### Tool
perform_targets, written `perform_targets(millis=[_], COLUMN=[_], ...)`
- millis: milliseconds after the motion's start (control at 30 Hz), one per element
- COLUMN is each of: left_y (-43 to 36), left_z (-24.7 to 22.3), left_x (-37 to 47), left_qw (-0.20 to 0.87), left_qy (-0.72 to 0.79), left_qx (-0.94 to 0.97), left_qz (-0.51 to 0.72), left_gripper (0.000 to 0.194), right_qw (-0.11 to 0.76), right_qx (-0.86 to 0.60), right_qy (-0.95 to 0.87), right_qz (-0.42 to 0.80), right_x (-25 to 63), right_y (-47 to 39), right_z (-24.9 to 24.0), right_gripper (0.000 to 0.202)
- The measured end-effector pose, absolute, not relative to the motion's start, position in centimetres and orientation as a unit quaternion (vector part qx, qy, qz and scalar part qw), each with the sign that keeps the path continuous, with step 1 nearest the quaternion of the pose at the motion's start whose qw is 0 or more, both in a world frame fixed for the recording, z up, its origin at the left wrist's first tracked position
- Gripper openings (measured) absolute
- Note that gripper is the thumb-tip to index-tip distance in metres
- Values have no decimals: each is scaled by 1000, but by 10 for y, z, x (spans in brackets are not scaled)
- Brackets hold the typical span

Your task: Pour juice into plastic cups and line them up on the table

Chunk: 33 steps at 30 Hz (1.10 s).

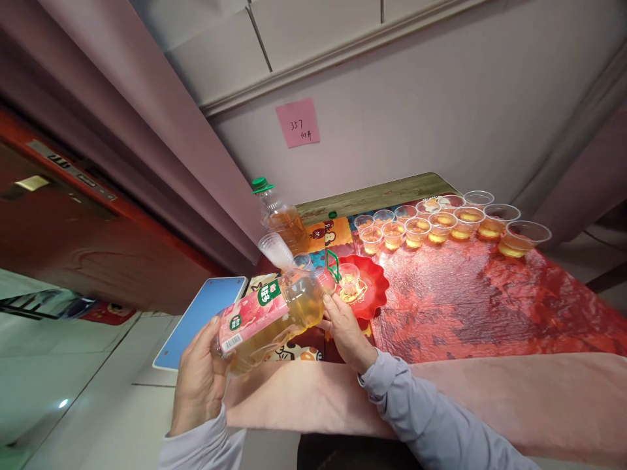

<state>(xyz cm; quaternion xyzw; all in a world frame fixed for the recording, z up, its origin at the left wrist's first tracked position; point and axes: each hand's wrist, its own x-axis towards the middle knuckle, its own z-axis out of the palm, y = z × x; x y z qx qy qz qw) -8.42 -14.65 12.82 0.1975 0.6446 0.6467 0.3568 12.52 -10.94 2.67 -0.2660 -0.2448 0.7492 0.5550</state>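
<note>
A large clear juice bottle [294, 307] with a pink label is tilted, its neck toward a red scalloped plate [378, 287]. My left hand [200, 372] is closed around the bottle's base. At the neck, the fingers of my right hand [345, 326] are closed against the bottle from the near side. A green handle [333, 264] stands up at the bottle's neck. On the plate, beyond the mouth, is a clear plastic cup [349, 277] with some yellowish liquid. The bottle's neck hides part of the plate.
Several clear cups of golden drink [441, 225] stand in rows at the back right. A second juice bottle [281, 215] with a green cap stands by the wall, a stack of cups [275, 251] before it. A small green cap [333, 214] lies near the back edge. A blue board [203, 320] is at left.
</note>
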Motion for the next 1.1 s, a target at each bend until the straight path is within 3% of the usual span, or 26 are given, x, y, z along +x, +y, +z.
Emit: perform_targets(millis=[1100], left_y=[-148], left_z=[126], left_x=[-87], left_qw=[355], left_qy=[648], left_qx=[205], left_qz=[641], left_gripper=[19], right_qw=[554], right_qx=[-277], right_qy=[-230], right_qz=[751], right_x=[125], right_y=[-108], right_z=[26], right_gripper=[66])
